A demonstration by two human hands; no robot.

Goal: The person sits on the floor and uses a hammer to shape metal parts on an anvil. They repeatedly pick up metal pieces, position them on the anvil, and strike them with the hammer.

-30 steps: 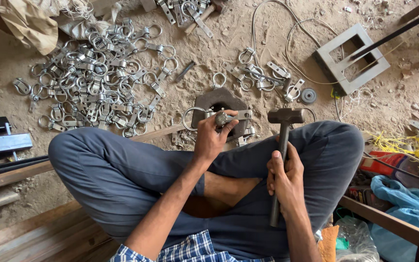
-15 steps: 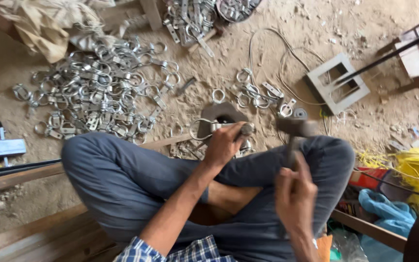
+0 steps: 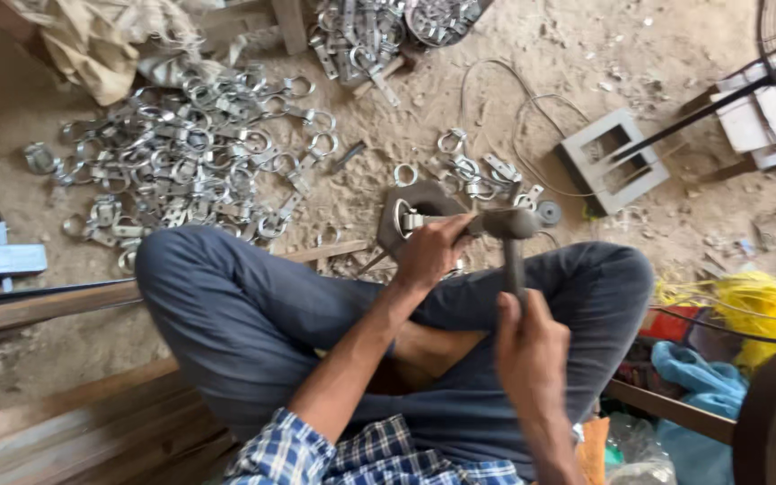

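- While the person sits cross-legged in the head view, the left hand (image 3: pixel 433 251) pinches a metal clamp piece (image 3: pixel 413 220) flat on a dark iron block (image 3: pixel 406 199) just past the knees.
- Closed around the handle, the right hand (image 3: pixel 532 355) holds a hammer (image 3: pixel 509 229), its blurred head right at the left fingers.
- Those fingers cover much of the clamp.
- Left of the block, loose ring clamps (image 3: pixel 190 162) lie heaped on the sandy floor (image 3: pixel 496 54).

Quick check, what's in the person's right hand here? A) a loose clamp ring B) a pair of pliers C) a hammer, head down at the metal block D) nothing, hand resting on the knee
C: the right hand has its grip on the handle of a hammer, whose head sits over the clamp piece that the left hand steadies on the metal block.
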